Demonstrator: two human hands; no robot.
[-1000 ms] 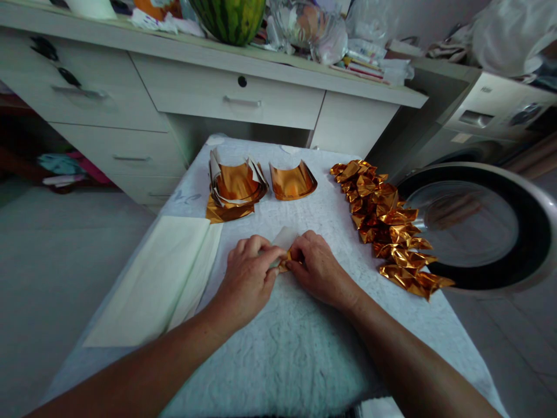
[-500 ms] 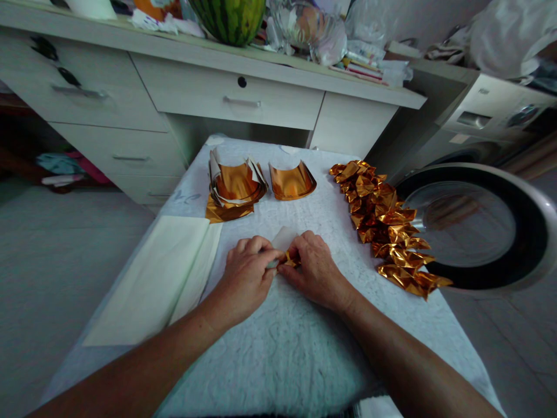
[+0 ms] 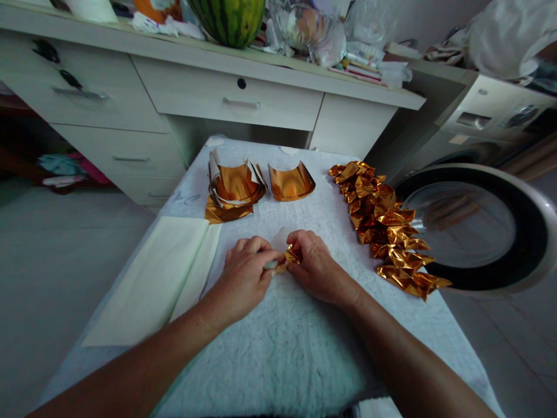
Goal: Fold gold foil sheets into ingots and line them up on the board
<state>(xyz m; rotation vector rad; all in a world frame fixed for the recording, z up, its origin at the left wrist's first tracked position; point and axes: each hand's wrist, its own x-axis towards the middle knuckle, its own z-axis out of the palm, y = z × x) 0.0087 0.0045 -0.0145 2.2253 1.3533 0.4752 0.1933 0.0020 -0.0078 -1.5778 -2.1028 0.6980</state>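
Between my two hands is a small piece of gold foil paper (image 3: 292, 255), partly hidden by the fingers. My left hand (image 3: 249, 277) pinches its left end, with a pale edge showing by the thumb. My right hand (image 3: 319, 268) grips the right end, fingers curled round it. A whitish translucent sheet (image 3: 282, 235) lies just behind the hands. Farther back are a stack of curved gold foil sheets (image 3: 237, 183) and a single curved foil sheet (image 3: 291, 181). Folded gold foil pieces (image 3: 383, 220) overlap in a row to the right.
Folded cream paper (image 3: 152, 278) lies on the left of the cloth-covered table (image 3: 278, 354). Behind stands a white desk (image 3: 243, 101) with a watermelon (image 3: 228, 20) and plastic bags on top. An open washing machine door (image 3: 474, 226) stands close to the table's right side.
My right hand has shifted slightly to the right and its fingers have lifted a little, so more of the gold foil shows between the hands. The left hand stays nearly in place.
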